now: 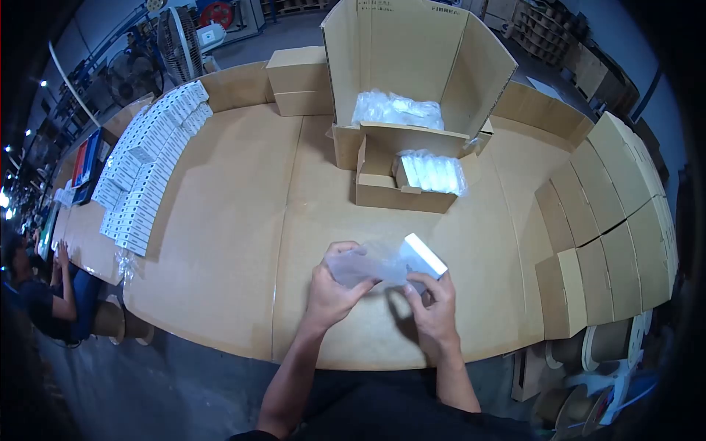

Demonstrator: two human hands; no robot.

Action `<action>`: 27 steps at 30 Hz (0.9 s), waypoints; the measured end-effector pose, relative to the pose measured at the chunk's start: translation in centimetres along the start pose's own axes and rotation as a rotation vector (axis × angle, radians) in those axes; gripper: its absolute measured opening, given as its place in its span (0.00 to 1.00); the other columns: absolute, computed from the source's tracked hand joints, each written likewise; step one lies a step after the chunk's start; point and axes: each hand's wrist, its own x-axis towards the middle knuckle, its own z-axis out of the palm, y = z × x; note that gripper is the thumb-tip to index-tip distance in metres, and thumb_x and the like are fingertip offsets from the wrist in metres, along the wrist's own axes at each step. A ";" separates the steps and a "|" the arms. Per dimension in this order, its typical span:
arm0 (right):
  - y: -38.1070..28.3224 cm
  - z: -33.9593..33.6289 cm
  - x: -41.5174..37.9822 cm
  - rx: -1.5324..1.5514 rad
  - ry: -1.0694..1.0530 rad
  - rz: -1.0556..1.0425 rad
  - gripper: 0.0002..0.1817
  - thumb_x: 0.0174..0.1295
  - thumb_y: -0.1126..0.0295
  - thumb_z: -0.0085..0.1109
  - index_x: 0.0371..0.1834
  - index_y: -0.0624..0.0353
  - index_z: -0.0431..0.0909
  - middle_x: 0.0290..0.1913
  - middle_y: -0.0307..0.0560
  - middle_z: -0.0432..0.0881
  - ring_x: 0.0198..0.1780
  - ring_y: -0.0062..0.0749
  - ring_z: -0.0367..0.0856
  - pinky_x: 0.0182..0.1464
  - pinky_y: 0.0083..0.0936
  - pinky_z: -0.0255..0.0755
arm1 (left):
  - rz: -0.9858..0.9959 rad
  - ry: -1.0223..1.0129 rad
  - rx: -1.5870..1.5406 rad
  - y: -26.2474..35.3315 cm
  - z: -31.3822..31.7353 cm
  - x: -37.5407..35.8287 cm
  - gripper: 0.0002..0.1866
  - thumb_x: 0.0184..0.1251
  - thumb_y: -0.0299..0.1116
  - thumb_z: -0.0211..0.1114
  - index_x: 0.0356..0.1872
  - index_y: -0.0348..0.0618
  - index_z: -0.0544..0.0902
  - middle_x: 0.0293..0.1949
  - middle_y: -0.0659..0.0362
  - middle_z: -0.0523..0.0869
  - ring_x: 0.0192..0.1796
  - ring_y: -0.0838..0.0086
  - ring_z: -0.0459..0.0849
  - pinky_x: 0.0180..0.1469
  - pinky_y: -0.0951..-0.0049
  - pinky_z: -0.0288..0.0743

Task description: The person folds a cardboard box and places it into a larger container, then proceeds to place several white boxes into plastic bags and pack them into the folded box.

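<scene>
Near the front middle of the cardboard-covered table, my left hand grips a translucent plastic bag. The fingers of my right hand are closed on a small white box, which sits at the right end of the bag, partly inside it. Beyond my hands stands an open small carton with several bubble-wrapped white boxes in its right part. Behind it rises a large open carton holding more bubble wrap.
Rows of small white boxes are stacked on the left. Closed brown cartons stand at the right edge. Two brown boxes sit at the back. A seated person is at the far left.
</scene>
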 end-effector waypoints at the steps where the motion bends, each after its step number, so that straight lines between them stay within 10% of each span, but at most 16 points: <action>1: -0.4 -1.0 0.2 0.019 -0.025 0.020 0.15 0.60 0.79 0.68 0.51 0.58 0.89 0.62 0.59 0.79 0.63 0.53 0.80 0.68 0.39 0.72 | 0.102 -0.003 -0.070 -0.9 -0.2 -0.3 0.27 0.58 0.21 0.80 0.56 0.39 0.77 0.47 0.57 0.92 0.50 0.75 0.91 0.55 0.72 0.84; 5: 0.3 -3.5 1.6 0.178 0.073 0.077 0.15 0.75 0.79 0.52 0.57 0.63 0.86 0.58 0.51 0.81 0.60 0.33 0.79 0.63 0.27 0.73 | 0.113 -0.039 0.054 -1.2 -0.7 -1.2 0.27 0.58 0.20 0.79 0.57 0.41 0.75 0.43 0.57 0.92 0.49 0.72 0.93 0.54 0.71 0.86; 9: -2.4 -4.4 3.7 0.330 0.209 -0.156 0.19 0.70 0.83 0.62 0.63 0.62 0.74 0.57 0.47 0.76 0.51 0.26 0.80 0.54 0.25 0.76 | 0.123 -0.046 0.199 0.0 -0.6 -1.8 0.28 0.57 0.20 0.79 0.57 0.42 0.75 0.43 0.55 0.92 0.50 0.67 0.94 0.53 0.68 0.86; 17: -6.9 -4.7 6.3 0.259 -0.098 -0.480 0.16 0.45 0.92 0.68 0.36 0.62 0.88 0.47 0.53 0.82 0.46 0.37 0.83 0.47 0.25 0.80 | 0.162 -0.071 0.293 0.3 -0.7 -2.0 0.30 0.58 0.21 0.79 0.60 0.43 0.74 0.44 0.50 0.91 0.51 0.59 0.93 0.51 0.64 0.87; 27: -8.2 -3.5 8.9 0.096 -0.439 -0.545 0.17 0.44 0.89 0.64 0.37 0.59 0.88 0.46 0.55 0.81 0.45 0.44 0.85 0.44 0.32 0.81 | 0.107 -0.050 0.399 1.1 -0.9 -1.9 0.29 0.63 0.29 0.79 0.61 0.39 0.73 0.46 0.45 0.91 0.52 0.51 0.92 0.52 0.58 0.87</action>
